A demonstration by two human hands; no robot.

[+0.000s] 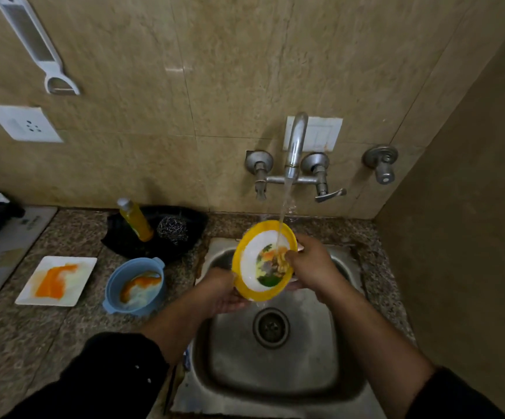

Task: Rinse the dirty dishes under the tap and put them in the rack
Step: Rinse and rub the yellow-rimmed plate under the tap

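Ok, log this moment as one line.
step: rinsing | left hand: holds yellow-rimmed plate | right hand: rubs its face | tap: running | blue bowl, square plate: dirty, waiting

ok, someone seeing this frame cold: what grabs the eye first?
The yellow-rimmed plate, tilted over the sink under the running tap, left hand gripping its lower edge, right hand rubbing its face. Next, the orange-smeared dishes on the counter to the left: a blue bowl and a white square plate.
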